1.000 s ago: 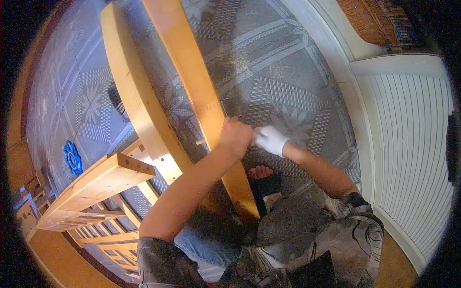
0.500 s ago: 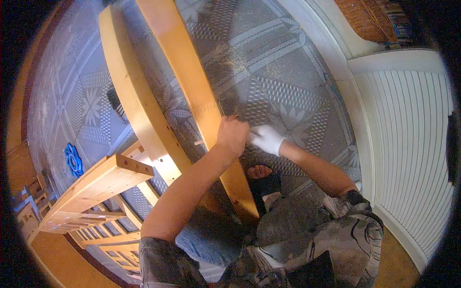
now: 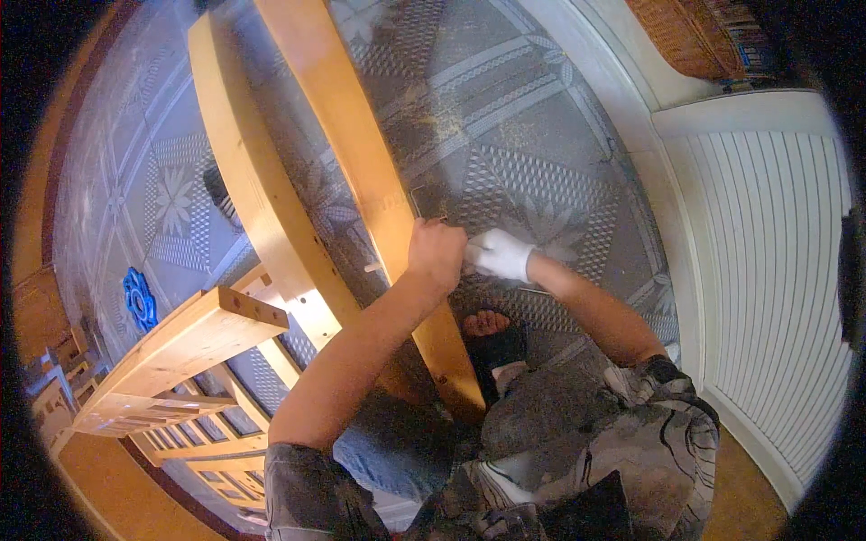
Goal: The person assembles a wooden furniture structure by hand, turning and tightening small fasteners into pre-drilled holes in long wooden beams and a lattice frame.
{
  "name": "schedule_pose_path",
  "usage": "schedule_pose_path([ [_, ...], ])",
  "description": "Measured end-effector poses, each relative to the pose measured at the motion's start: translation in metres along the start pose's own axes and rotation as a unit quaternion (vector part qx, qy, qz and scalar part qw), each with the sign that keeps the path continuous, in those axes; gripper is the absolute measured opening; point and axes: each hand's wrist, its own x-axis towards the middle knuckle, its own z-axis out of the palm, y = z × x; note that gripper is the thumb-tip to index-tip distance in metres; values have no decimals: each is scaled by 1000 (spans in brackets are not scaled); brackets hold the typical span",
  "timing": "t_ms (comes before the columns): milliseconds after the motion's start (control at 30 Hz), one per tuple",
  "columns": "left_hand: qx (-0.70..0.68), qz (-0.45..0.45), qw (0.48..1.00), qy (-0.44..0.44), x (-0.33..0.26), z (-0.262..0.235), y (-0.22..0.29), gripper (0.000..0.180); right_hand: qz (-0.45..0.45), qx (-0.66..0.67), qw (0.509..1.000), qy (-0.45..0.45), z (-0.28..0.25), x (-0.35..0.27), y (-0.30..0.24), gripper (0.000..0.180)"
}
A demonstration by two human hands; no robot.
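Left hand [image 3: 437, 255] is gripping the wooden rail [image 3: 361, 171]; gloved right hand [image 3: 499, 254], fingers curled, contents hidden, is working beside it. Frame half-assembled.

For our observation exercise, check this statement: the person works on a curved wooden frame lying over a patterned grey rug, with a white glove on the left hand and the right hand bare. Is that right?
Not quite. The head view shows the white glove on the right hand, while the left hand is bare. The rest holds: both hands meet at the curved wooden frame, which lies over the patterned grey rug.
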Motion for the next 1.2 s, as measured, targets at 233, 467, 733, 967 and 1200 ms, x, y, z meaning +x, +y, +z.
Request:
schedule_pose_path([
  [233,5,46,999,-23,-2,4,-4,6,-124,-176,961,172,12,-5,-2,24],
  [467,-35,-7,998,-46,3,-3,-2,6,-225,-170,931,230,10,-12,3,27],
  [733,26,65,997,-23,-6,7,-3,5,-154,-181,961,142,6,-12,1,25],
  [967,-90,-9,995,-36,6,-6,8,16,-263,-261,897,242,-9,-25,18,14],
  [1200,-129,43,990,48,-9,35,23,24,-188,-238,936,179,-24,-38,60,15],
])
